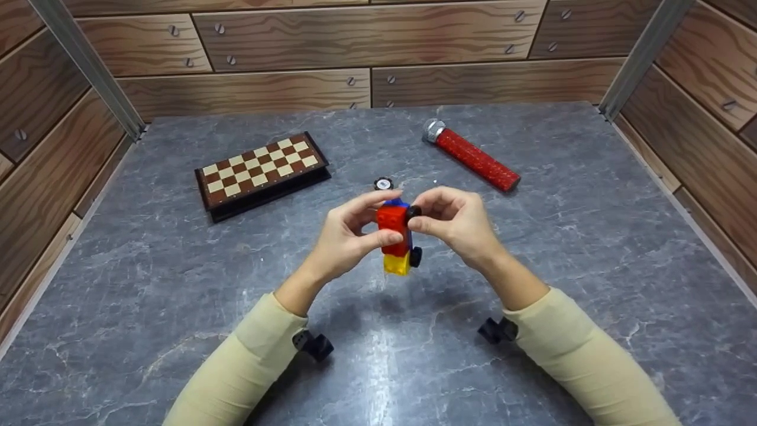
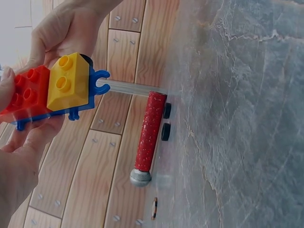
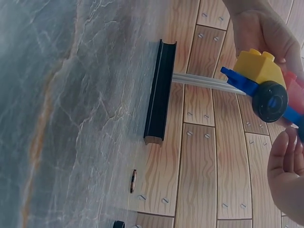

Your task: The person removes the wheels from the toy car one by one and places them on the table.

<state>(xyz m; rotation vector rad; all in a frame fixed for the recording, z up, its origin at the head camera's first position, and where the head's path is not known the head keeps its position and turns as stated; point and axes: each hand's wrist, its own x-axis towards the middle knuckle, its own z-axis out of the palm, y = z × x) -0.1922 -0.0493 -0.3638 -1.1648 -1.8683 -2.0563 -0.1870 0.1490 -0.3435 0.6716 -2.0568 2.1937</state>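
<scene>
A toy car of building blocks, with red [image 1: 392, 228] and yellow [image 1: 396, 264] blocks on a blue base, is held above the table. My left hand [image 1: 349, 231] grips the red part between thumb and fingers. My right hand [image 1: 458, 225] pinches the black wheel [image 1: 413, 212] at the car's far end. Another black wheel [image 3: 270, 101] sits on the same side near the yellow block. In the left wrist view, bare blue pegs [image 2: 73, 114] show on the opposite side, and a blue hook [image 2: 100, 82] juts from the yellow end.
A folded chessboard [image 1: 260, 168] lies at the back left, a red glittery microphone [image 1: 473, 157] at the back right. Behind the hands is a round chip [image 1: 383, 184]. Two loose black wheels [image 2: 166, 132] stand near the microphone in the left wrist view. Wood-patterned walls enclose the table.
</scene>
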